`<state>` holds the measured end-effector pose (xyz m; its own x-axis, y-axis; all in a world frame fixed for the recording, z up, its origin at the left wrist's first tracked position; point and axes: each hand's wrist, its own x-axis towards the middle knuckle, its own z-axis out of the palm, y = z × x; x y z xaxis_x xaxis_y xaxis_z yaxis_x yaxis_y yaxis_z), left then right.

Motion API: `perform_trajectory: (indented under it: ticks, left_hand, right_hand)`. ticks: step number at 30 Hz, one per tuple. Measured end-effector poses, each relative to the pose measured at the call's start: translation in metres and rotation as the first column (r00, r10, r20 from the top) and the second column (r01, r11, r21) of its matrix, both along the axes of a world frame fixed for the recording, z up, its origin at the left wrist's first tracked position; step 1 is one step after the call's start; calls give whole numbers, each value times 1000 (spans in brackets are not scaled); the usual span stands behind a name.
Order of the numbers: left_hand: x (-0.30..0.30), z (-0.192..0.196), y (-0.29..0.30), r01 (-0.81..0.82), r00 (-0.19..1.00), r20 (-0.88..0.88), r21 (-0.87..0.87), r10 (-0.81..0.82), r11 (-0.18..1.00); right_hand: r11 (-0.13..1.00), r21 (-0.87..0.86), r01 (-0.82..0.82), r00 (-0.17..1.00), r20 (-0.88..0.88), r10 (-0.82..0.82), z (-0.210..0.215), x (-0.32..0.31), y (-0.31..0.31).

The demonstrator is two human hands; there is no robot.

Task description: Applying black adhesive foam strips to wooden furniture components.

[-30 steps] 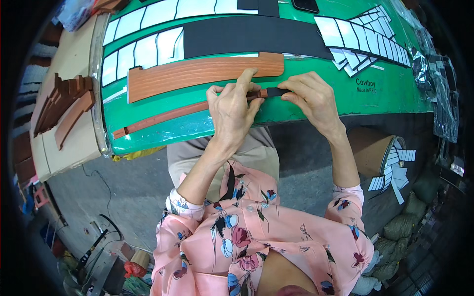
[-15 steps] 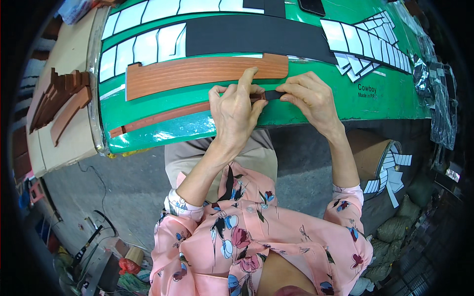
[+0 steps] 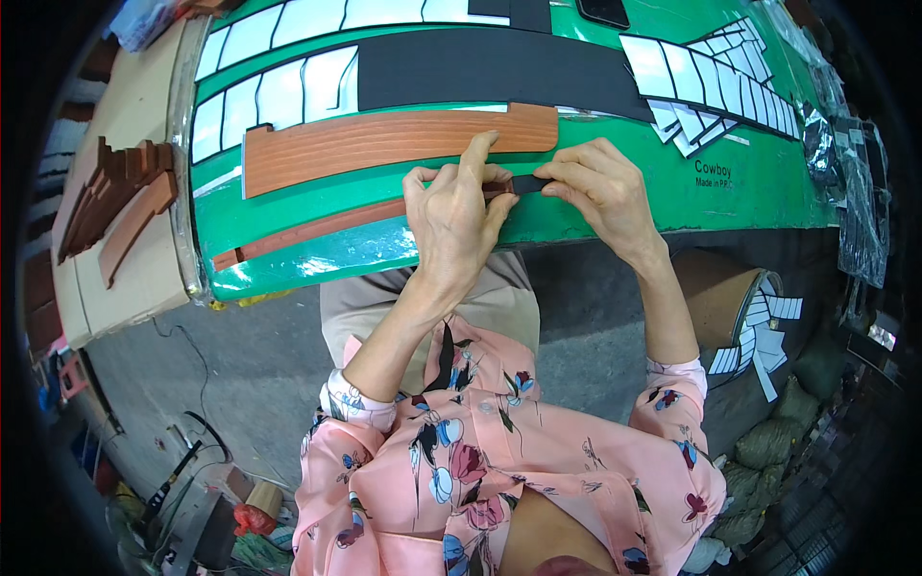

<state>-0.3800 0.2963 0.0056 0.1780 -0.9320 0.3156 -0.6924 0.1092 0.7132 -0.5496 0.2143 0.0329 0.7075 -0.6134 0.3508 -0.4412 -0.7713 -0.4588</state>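
Observation:
My left hand [image 3: 449,213] grips the right end of a long, narrow reddish-brown wooden strip [image 3: 327,230], which stretches left along the table's near edge. Its index finger sticks up while the other fingers wrap round the strip. Between thumb and fingertips, my right hand [image 3: 597,190] pinches a small black flat piece [image 3: 526,183], held against the strip's right end. Just beyond my hands lies a wide wood-grained board [image 3: 384,144] with a notched far edge. My fingers hide the exact contact between the black piece and the strip.
The green table [image 3: 653,206] carries a black sheet [image 3: 480,72], white panels with black lines [image 3: 279,101], a pile of white pieces [image 3: 711,86] and a phone [image 3: 605,12]. Brown wooden parts [image 3: 115,202] sit on cardboard at left. A round bin [image 3: 711,298] with white offcuts stands below right.
Both hands keep the same grip, with the black piece still against the strip's end. The view has shifted very slightly; little else differs.

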Motion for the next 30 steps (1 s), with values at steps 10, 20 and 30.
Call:
perform_trajectory:
  ticks: [10, 20, 30]
  left_hand:
    - [0, -2, 0, 2, 1000, 11, -7, -2, 1000]
    - [2, 5, 1, 43, 996, 78, -83, -36, 996]
    - [1, 2, 0, 50, 995, 95, -90, -41, 995]
  right_hand:
    - [1000, -8, -5, 1000, 9, 5, -1, 1, 1]
    - [995, 100, -14, 998, 63, 7, -5, -1, -1]
    - [1000, -18, -20, 1000, -4, 20, 3, -2, 3]
